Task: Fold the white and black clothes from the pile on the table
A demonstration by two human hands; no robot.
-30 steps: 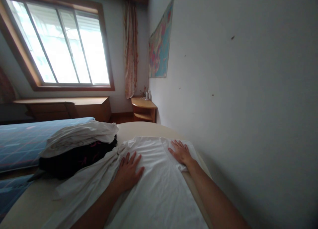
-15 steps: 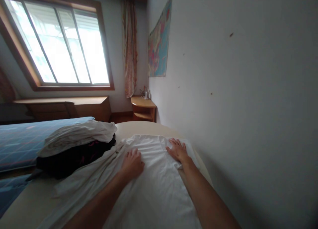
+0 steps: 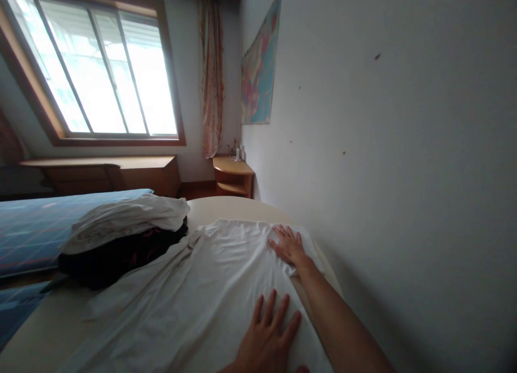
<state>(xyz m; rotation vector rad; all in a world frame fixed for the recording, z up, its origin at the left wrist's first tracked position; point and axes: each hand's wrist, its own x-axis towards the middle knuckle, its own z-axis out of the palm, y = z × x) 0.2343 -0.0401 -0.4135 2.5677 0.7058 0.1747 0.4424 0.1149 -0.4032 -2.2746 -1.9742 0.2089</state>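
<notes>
A white shirt (image 3: 210,287) lies spread out over a round cream-coloured surface (image 3: 230,203), with soft wrinkles running across it. My left hand (image 3: 269,335) rests flat on the lower right part of the shirt, its fingers spread. Farther up, my right hand (image 3: 288,246) lies on the shirt's upper right, near the sleeve, fingers apart and palm down. The shirt's left side is bunched into folds. Its bottom edge runs out of view.
Left of the shirt, a folded white garment (image 3: 129,216) sits on black clothing (image 3: 121,260). Beside these is a blue checked mattress or bedding (image 3: 36,227). A wall (image 3: 404,200) stands close on the right. A corner shelf (image 3: 234,165) and a desk (image 3: 149,163) are behind.
My left hand has moved from the shirt's upper middle toward me and to the right, onto its lower right part. My right hand has stayed almost in place.
</notes>
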